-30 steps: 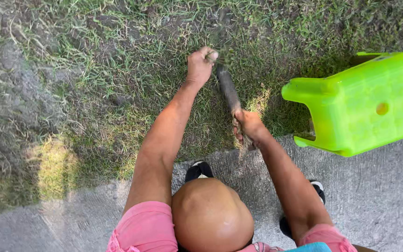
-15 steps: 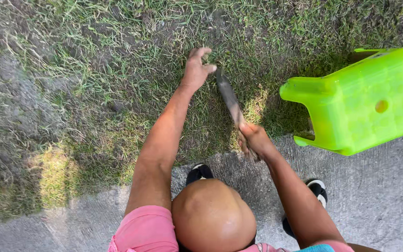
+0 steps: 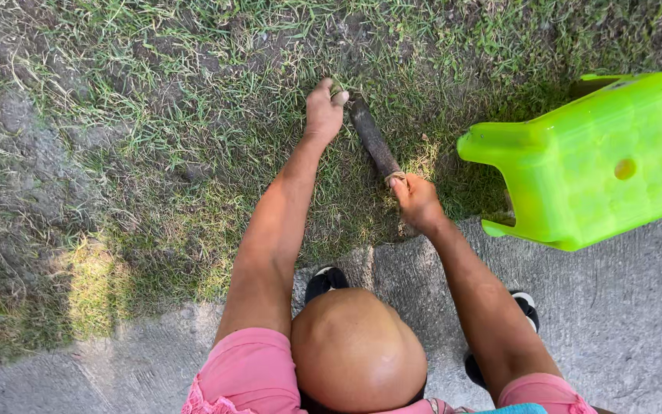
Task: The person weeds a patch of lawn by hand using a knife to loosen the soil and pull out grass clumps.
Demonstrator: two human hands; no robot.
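My left hand (image 3: pixel 323 111) reaches far out onto the patchy grass (image 3: pixel 155 115) and pinches a tuft of it between thumb and fingers. My right hand (image 3: pixel 417 202) is closed around the handle of a dark, worn blade tool (image 3: pixel 372 139). The blade lies low on the grass, its tip pointing at the tuft beside my left hand. My bent knee (image 3: pixel 355 349) fills the lower middle of the view, with pink shorts on both sides.
A bright green plastic stool (image 3: pixel 599 165) lies tipped on its side at the right, half on grass, half on the concrete path (image 3: pixel 630 307). My dark shoes (image 3: pixel 325 280) rest on the concrete edge. A bare dirt patch lies at left.
The blade has swung forward so its tip now sits next to my left hand. My left hand has closed on a tuft of grass. The right hand shifted slightly forward.
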